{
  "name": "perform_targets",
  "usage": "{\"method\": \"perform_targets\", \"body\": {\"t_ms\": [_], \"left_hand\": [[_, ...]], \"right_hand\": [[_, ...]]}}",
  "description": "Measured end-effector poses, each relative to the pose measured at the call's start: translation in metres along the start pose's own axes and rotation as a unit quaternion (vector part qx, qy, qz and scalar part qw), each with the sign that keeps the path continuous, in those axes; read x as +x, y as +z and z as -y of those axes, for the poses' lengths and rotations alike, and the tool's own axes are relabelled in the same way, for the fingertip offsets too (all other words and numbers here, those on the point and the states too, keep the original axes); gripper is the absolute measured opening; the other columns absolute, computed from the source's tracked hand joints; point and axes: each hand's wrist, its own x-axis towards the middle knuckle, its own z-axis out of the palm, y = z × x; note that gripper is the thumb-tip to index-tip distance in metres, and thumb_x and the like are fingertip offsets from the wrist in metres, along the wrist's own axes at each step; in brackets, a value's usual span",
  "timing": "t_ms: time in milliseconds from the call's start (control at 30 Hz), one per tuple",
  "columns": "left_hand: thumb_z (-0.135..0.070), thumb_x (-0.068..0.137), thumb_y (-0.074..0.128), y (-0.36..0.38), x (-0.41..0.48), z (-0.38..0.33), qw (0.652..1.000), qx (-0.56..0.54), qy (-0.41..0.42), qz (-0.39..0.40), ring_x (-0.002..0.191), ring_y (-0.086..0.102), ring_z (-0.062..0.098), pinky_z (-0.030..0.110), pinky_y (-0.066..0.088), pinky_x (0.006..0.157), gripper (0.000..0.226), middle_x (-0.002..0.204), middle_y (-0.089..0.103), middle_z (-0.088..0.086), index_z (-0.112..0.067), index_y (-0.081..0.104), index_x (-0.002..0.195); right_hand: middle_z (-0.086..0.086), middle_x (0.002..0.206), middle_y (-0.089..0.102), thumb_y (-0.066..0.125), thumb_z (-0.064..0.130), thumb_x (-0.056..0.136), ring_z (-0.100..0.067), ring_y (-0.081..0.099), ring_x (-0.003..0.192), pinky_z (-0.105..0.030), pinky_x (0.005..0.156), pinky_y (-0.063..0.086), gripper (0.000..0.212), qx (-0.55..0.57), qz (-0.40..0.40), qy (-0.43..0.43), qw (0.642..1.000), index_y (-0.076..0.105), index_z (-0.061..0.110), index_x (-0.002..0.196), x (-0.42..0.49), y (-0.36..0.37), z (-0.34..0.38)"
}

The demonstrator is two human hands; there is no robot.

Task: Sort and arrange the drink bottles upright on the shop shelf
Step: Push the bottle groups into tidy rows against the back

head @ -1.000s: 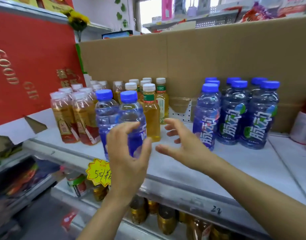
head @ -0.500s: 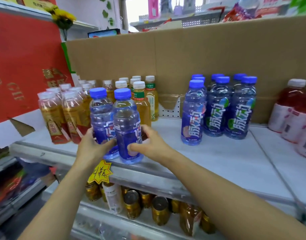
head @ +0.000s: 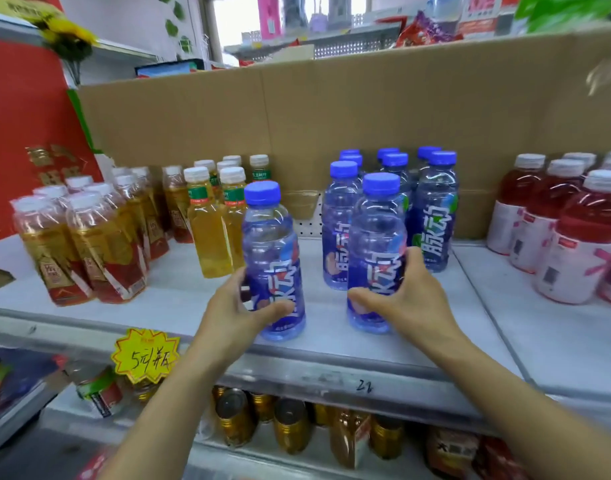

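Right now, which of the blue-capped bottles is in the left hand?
The leftmost blue-capped bottle, beside the yellow tea bottles: the left hand grips its label. The right hand holds a second blue-capped bottle; the rest stand behind.

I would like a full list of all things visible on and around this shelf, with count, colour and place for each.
bottle in left hand: one, blue cap, upright at shelf front
bottle in right hand: one, blue cap, upright at shelf front
blue-capped group: about seven, blue caps, behind the held two
yellow tea bottles: about six, white caps, centre-left
amber bottles: several, red labels, far left
red drink bottles: several, white caps, far right
cardboard sheet: one, brown, behind the bottles
price tag: one, yellow, shelf edge
cans: several, gold, lower shelf
shelf: one, white, under the bottles
left hand: one, grips its bottle
right hand: one, grips its bottle
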Motion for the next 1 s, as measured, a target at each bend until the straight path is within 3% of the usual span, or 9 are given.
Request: {"method": "perform_targets", "body": {"t_ms": [200,367,433,500,600,667,733,900,1000], "left_hand": [[-0.045,0.059,0.085,0.034,0.003,-0.017,0.996,-0.043,0.006,0.072,0.092,0.060,-0.019,0.002,0.047,0.059,0.060,0.098,0.065,-0.039,-0.049,0.054,0.110],[-0.037,0.068,0.088,0.054,0.009,-0.021,0.994,-0.039,0.023,0.098,0.100,0.061,-0.013,0.008,0.052,0.067,0.063,0.110,0.067,-0.030,-0.049,0.052,0.117],[-0.036,0.069,0.089,0.063,0.010,-0.021,0.995,-0.039,0.017,0.093,0.101,0.061,-0.012,0.013,0.055,0.072,0.067,0.115,0.065,-0.024,-0.045,0.048,0.122],[-0.037,0.070,0.088,0.074,0.011,-0.021,0.994,-0.048,0.019,0.099,0.104,0.062,-0.009,0.020,0.057,0.081,0.066,0.119,0.064,-0.021,-0.041,0.048,0.122],[-0.037,0.071,0.087,0.099,0.007,-0.027,0.990,-0.061,0.038,0.121,0.108,0.062,-0.006,0.025,0.058,0.087,0.063,0.118,0.063,-0.022,-0.042,0.050,0.123],[-0.035,0.075,0.085,0.116,0.003,-0.033,0.985,-0.058,0.059,0.152,0.111,0.061,-0.005,0.023,0.057,0.086,0.060,0.120,0.062,-0.022,-0.045,0.050,0.123],[-0.038,0.077,0.083,0.129,0.002,-0.035,0.982,-0.012,0.092,0.163,0.118,0.054,-0.005,0.023,0.053,0.095,0.063,0.128,0.054,-0.020,-0.043,0.048,0.129],[-0.038,0.077,0.083,0.140,0.013,-0.037,0.960,0.177,0.209,-0.059,0.137,0.026,0.012,0.029,0.033,0.113,0.087,0.149,0.030,-0.002,-0.022,0.034,0.148],[-0.045,0.074,0.084,0.148,0.027,-0.048,0.927,0.251,0.268,-0.074,0.151,0.012,0.022,0.043,0.025,0.121,0.108,0.162,0.017,0.004,-0.019,0.019,0.157]], "right_hand": [[-0.003,0.110,0.063,0.090,0.057,0.053,-0.027,0.062,0.100,-0.041,0.076,0.054,0.083,-0.032,-0.076,0.038,0.996,0.037,0.021,0.107,0.034,-0.017,-0.029],[-0.008,0.124,0.057,0.089,0.050,0.061,-0.030,0.058,0.113,-0.048,0.090,0.051,0.082,-0.037,-0.037,0.039,0.998,0.038,0.014,0.115,0.048,-0.014,-0.028],[-0.005,0.127,0.050,0.084,0.046,0.070,-0.025,0.053,0.118,-0.042,0.095,0.049,0.078,-0.014,-0.045,0.035,0.998,0.040,0.012,0.124,0.042,-0.021,-0.027],[0.002,0.120,0.049,0.074,0.058,0.074,-0.014,0.052,0.111,-0.029,0.090,0.048,0.071,0.028,-0.092,0.002,0.995,0.042,0.020,0.125,0.025,-0.029,-0.023],[0.014,0.113,0.057,0.071,0.073,0.061,0.008,0.057,0.097,-0.010,0.076,0.049,0.082,0.143,0.015,-0.019,0.989,0.038,0.039,0.129,-0.005,-0.033,-0.009],[0.020,0.118,0.060,0.080,0.060,0.061,0.007,0.059,0.104,-0.017,0.084,0.052,0.087,0.117,0.047,-0.025,0.992,0.037,0.036,0.134,-0.010,-0.033,-0.011],[0.021,0.111,0.063,0.085,0.043,0.067,0.006,0.062,0.099,-0.026,0.084,0.053,0.074,0.072,0.012,-0.029,0.997,0.042,0.030,0.126,-0.005,-0.042,-0.019],[0.012,0.107,0.064,0.085,0.035,0.069,-0.008,0.065,0.093,-0.036,0.081,0.054,0.061,0.011,-0.067,0.000,0.998,0.043,0.032,0.113,0.013,-0.066,-0.046],[0.011,0.108,0.063,0.085,0.035,0.073,-0.009,0.065,0.092,-0.032,0.076,0.052,0.061,-0.003,-0.077,0.015,0.997,0.041,0.032,0.114,0.028,-0.074,-0.057]]}}
